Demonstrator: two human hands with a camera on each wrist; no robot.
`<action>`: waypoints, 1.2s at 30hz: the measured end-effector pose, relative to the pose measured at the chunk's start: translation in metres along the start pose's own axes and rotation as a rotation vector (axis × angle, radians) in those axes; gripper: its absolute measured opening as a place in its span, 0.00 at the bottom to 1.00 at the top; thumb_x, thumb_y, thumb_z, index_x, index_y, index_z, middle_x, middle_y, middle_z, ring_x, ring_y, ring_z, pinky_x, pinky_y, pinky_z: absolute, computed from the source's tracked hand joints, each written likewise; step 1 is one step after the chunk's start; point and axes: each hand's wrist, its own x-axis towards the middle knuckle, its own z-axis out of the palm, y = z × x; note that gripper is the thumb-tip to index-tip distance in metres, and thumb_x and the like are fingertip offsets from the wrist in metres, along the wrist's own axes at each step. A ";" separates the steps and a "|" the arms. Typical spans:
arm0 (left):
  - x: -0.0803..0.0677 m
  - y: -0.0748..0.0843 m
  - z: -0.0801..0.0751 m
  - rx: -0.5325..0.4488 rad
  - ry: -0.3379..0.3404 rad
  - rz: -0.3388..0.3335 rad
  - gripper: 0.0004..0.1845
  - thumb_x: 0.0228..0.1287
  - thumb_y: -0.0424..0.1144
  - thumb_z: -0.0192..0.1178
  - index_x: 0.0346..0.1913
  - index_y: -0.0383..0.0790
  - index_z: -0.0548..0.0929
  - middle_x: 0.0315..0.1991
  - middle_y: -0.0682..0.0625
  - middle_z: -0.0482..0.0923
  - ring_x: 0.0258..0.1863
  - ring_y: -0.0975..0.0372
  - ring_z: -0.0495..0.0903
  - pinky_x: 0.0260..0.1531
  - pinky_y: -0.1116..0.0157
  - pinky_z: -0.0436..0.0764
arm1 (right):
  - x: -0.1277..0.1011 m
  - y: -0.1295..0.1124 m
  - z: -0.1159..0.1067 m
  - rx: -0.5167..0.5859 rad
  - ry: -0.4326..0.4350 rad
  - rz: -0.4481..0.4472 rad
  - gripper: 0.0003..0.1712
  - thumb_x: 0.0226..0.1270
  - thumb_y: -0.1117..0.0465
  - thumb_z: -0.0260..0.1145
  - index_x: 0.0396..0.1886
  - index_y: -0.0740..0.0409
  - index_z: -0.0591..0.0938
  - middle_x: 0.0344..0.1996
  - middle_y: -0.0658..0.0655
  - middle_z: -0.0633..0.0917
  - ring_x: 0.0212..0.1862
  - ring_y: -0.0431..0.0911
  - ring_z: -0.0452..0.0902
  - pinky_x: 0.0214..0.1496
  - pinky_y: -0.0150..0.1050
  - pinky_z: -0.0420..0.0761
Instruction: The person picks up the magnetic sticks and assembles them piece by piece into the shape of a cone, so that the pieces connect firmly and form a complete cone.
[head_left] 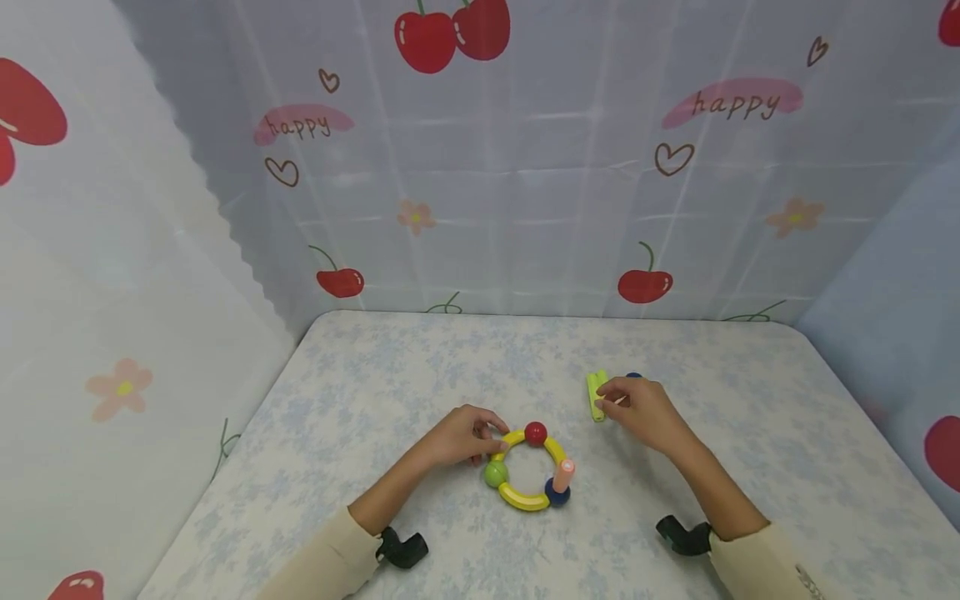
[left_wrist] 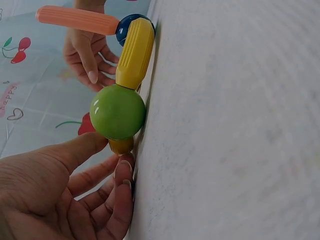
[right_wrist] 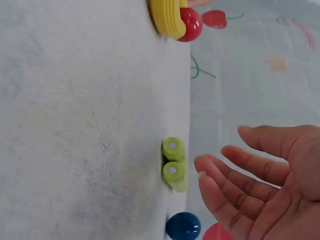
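Observation:
A ring of yellow curved rods (head_left: 524, 499) joined by a red ball (head_left: 536, 433), a green ball (left_wrist: 118, 111) and a dark blue ball (head_left: 557, 493) lies on the table. From the blue ball a straight orange rod (left_wrist: 77, 20) sticks up. My left hand (head_left: 463, 436) pinches the ring's left yellow rod (left_wrist: 121, 146) between thumb and fingers, just beside the green ball. Over the yellow-green rods (right_wrist: 173, 171), which lie side by side, hovers my right hand (right_wrist: 265, 185), its fingers loosely bent and holding nothing.
Behind the right hand sits another dark blue ball (right_wrist: 183, 226), mostly covered in the head view. The table (head_left: 360, 367) has a pale floral cover. A cherry-printed curtain (head_left: 495, 183) stands along its back edge, with more hanging at both sides.

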 end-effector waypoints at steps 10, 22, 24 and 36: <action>0.001 -0.004 0.001 -0.007 -0.003 -0.008 0.15 0.65 0.42 0.72 0.51 0.40 0.87 0.25 0.49 0.83 0.17 0.61 0.79 0.21 0.66 0.79 | 0.021 0.010 0.006 -0.125 0.112 0.124 0.16 0.68 0.64 0.69 0.52 0.69 0.84 0.39 0.64 0.85 0.38 0.54 0.81 0.37 0.49 0.81; 0.002 -0.005 0.001 -0.029 0.005 -0.014 0.15 0.65 0.41 0.72 0.51 0.39 0.87 0.25 0.48 0.81 0.18 0.60 0.79 0.21 0.66 0.79 | 0.024 0.016 0.014 -0.181 0.067 0.176 0.13 0.67 0.65 0.70 0.48 0.69 0.84 0.37 0.64 0.85 0.37 0.56 0.81 0.35 0.50 0.81; 0.001 -0.004 0.000 -0.034 0.006 -0.022 0.15 0.64 0.41 0.72 0.51 0.40 0.87 0.25 0.48 0.81 0.18 0.60 0.79 0.22 0.66 0.79 | 0.024 0.016 0.014 -0.174 0.060 0.170 0.12 0.67 0.66 0.70 0.46 0.69 0.84 0.36 0.64 0.85 0.36 0.55 0.81 0.35 0.49 0.80; 0.001 -0.002 0.001 -0.054 0.012 -0.047 0.14 0.64 0.41 0.72 0.50 0.40 0.87 0.25 0.47 0.81 0.18 0.59 0.79 0.22 0.65 0.78 | 0.026 0.012 0.017 -0.169 -0.032 0.233 0.14 0.65 0.64 0.72 0.46 0.67 0.81 0.35 0.61 0.84 0.36 0.52 0.79 0.35 0.47 0.80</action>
